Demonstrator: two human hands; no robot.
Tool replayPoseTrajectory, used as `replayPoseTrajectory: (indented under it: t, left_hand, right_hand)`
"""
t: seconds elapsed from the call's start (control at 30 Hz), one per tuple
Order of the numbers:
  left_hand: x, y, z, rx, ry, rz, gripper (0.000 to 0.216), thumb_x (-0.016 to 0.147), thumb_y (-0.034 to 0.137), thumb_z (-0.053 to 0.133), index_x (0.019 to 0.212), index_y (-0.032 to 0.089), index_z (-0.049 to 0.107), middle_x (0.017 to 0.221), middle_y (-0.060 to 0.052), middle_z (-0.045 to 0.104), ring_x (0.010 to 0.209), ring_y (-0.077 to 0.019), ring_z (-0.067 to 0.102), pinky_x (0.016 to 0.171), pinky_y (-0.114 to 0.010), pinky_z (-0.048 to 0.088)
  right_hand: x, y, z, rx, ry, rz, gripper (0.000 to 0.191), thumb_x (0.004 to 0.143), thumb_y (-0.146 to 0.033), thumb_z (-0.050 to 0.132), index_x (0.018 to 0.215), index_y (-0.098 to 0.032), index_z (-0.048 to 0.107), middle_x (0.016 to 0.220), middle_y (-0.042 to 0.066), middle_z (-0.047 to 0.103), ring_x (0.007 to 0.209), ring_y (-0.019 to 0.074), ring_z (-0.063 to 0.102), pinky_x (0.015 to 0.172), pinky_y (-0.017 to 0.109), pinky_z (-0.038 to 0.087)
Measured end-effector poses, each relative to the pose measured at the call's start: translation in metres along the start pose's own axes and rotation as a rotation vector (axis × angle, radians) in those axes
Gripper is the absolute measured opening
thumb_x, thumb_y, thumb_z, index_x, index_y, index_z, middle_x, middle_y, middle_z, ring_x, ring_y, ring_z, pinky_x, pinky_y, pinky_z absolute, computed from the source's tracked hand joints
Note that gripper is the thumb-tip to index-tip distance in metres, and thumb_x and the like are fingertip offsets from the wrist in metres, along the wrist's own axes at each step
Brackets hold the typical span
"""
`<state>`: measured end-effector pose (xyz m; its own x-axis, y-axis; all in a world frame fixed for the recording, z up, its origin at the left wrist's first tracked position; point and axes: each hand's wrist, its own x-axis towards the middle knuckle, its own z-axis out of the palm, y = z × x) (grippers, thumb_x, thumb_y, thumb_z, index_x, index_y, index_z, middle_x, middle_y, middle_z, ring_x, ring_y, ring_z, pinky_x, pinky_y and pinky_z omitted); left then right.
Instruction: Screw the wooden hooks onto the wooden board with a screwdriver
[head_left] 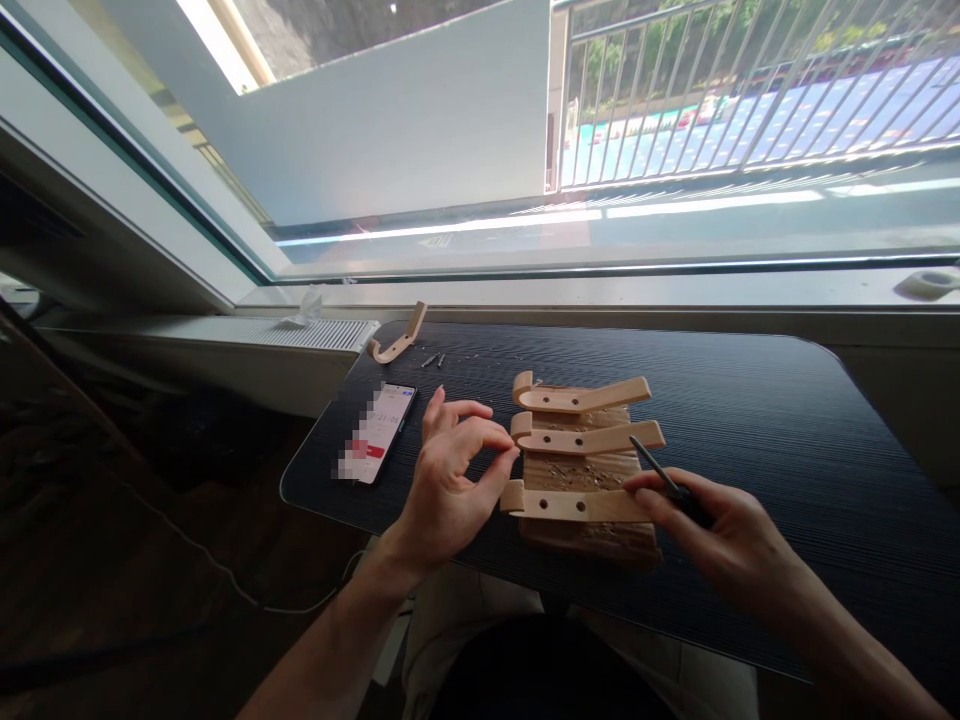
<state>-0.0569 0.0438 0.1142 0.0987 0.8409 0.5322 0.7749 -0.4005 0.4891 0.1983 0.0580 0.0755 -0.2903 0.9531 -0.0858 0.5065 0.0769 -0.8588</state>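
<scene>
A wooden base board (pixel 592 535) lies on the dark table (pixel 787 440) with three curved wooden hooks (pixel 581 437) laid across it. My left hand (pixel 450 480) hovers just left of the hooks, thumb and forefinger pinched together close to the end of the nearest hook (pixel 570 505); whether something tiny is between them I cannot tell. My right hand (pixel 720 530) rests at the right end of that hook and holds a thin dark screwdriver (pixel 660 470) whose tip points up-left over the board.
A phone (pixel 377 432) with a lit screen lies at the table's left edge. A fourth wooden hook (pixel 397 340) and two small screws (pixel 433 360) lie at the far left corner. A window sill and radiator run behind; a tape roll (pixel 930 282) sits at right.
</scene>
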Motion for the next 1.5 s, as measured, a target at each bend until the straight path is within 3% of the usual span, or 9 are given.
replayPoseTrajectory:
  t: [0.27,0.7,1.1,1.5]
  left_hand:
    - [0.002,-0.005,0.004,0.007,-0.021,-0.026,0.008,0.078,0.014,0.058,0.074,0.021,0.059,0.076,0.002,0.064,0.099,-0.0162,0.055,0.112,-0.049,0.016]
    - [0.005,-0.006,0.006,0.02,-0.052,-0.034,0.008,0.077,0.015,0.058,0.073,0.021,0.059,0.076,0.001,0.063,0.099,-0.0171,0.056,0.111,-0.049,0.017]
    - [0.006,0.003,0.002,0.019,-0.058,0.002,0.007,0.078,0.016,0.058,0.075,0.022,0.06,0.077,0.001,0.064,0.099,-0.0171,0.056,0.112,-0.05,0.016]
    - [0.006,0.013,0.013,0.033,-0.181,0.049,0.007,0.08,0.016,0.058,0.076,0.021,0.061,0.078,0.001,0.065,0.095,-0.0161,0.057,0.112,-0.049,0.015]
  right_hand:
    - [0.013,0.009,0.003,-0.014,0.075,-0.01,0.032,0.081,-0.045,0.053,0.093,-0.02,0.068,0.087,0.003,0.07,0.082,0.0189,0.063,0.068,0.022,0.048]
    - [0.013,0.005,0.008,0.011,0.149,-0.011,0.029,0.079,-0.043,0.055,0.088,-0.018,0.068,0.075,0.002,0.069,0.072,0.0173,0.063,0.064,0.022,0.049]
    - [0.015,0.005,0.006,-0.104,0.099,-0.016,0.03,0.082,-0.041,0.051,0.093,-0.019,0.068,0.079,0.002,0.069,0.069,0.0165,0.062,0.061,0.023,0.047]
    - [0.016,-0.001,0.002,-0.147,0.084,-0.062,0.026,0.082,-0.039,0.051,0.091,-0.021,0.068,0.078,0.0,0.071,0.071,0.0178,0.064,0.06,0.022,0.047]
